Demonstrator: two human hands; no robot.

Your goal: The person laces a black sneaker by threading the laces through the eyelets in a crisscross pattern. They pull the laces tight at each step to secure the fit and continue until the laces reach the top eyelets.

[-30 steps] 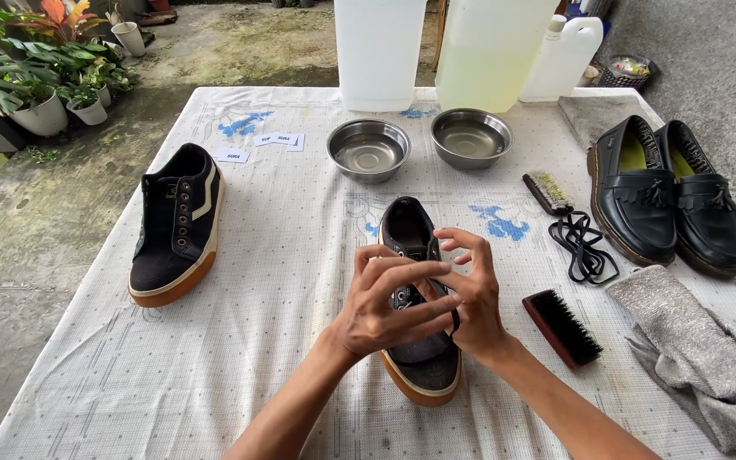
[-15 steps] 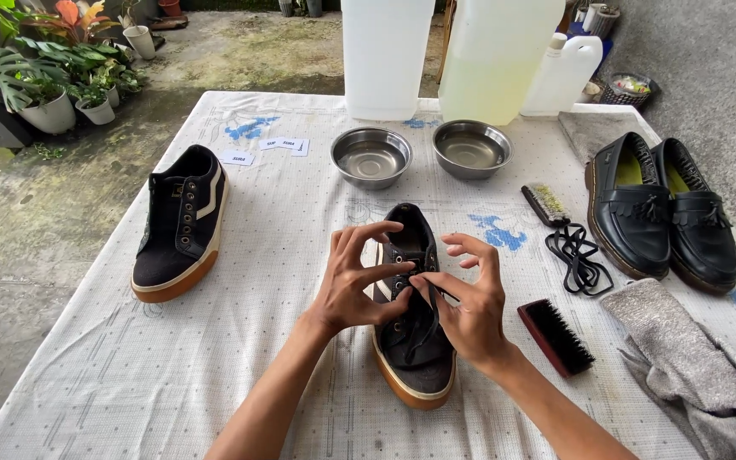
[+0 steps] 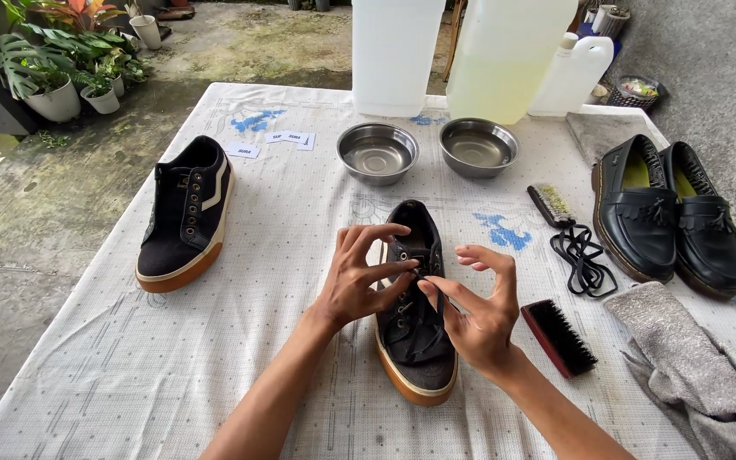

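1. Black cloth sneaker (image 3: 415, 341) with a tan sole lies in the middle of the table (image 3: 240, 358). Its long side runs away from the person, toe near them, heel toward the bowls.
2. The left hand (image 3: 359, 281) pinches the black lace (image 3: 423, 294) at the eyelets.
3. The right hand (image 3: 479, 315) pinches the lace too, other fingers spread.
4. A dark brush (image 3: 558, 337) lies just right of it.
5. Its twin sneaker (image 3: 182, 213) sits far left.
6. Two metal bowls (image 3: 376, 153) stand behind.
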